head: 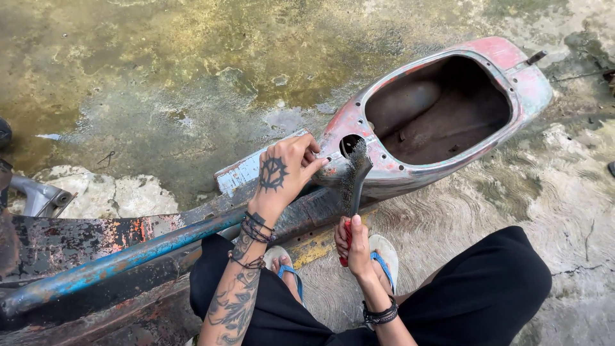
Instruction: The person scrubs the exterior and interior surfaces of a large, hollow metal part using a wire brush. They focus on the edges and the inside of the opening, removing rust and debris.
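Note:
An old scooter frame point(442, 112) with worn red paint lies on the wet concrete, its hollow body open upward. My left hand point(285, 173) rests on the frame's rim beside a round hole point(349, 142), fingers bent against the metal. My right hand point(353, 243) grips the red handle of a wire brush point(354, 176). The brush's dark bristle head points up and touches the rim by the hole.
A blue, rusted tube point(122, 259) and dark floorboard run left from the frame across my lap. A grey metal part point(38, 195) sits at the left edge. My feet in blue-strapped sandals point(384, 256) stand under the frame. Wet, stained concrete point(160, 83) lies beyond.

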